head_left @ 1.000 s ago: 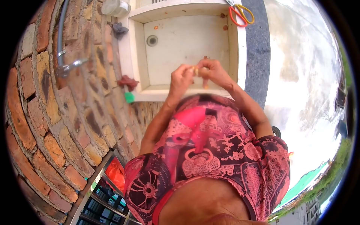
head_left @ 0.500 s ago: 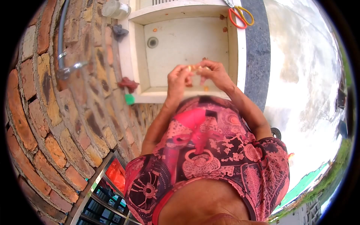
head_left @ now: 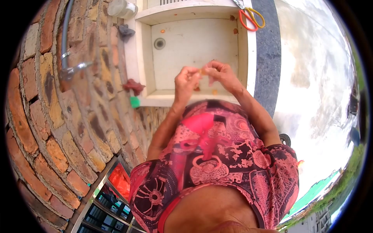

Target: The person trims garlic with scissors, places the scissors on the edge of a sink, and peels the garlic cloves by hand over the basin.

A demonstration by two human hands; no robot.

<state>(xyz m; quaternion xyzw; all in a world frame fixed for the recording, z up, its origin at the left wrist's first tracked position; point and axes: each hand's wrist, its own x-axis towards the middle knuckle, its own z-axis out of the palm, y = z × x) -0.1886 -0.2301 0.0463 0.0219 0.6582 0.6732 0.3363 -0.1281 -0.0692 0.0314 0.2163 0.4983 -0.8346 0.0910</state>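
My left hand (head_left: 186,80) and my right hand (head_left: 220,75) meet over the near part of a white sink (head_left: 182,58). Their fingertips pinch together around a small orange-tan piece (head_left: 203,72), too small and blurred to name. Both hands are closed, and the fingers cover much of the piece. Below them, reddish-brown scraps (head_left: 197,89) and an orange bit (head_left: 214,92) lie at the sink's near side. Scissors (head_left: 248,21) with one red and one yellow handle rest on the sink's right rim.
A drain (head_left: 159,43) is in the sink's left part. A clear jar (head_left: 122,8), a dark cloth (head_left: 126,32), a maroon cloth (head_left: 134,86) and a green item (head_left: 135,102) line the left rim. A tap (head_left: 74,71) juts from the brick wall (head_left: 50,85).
Both hands stay together over the sink while their fingers shift slightly around the small piece. My right fingertips are now closer to the left ones. The whole view has moved a little.
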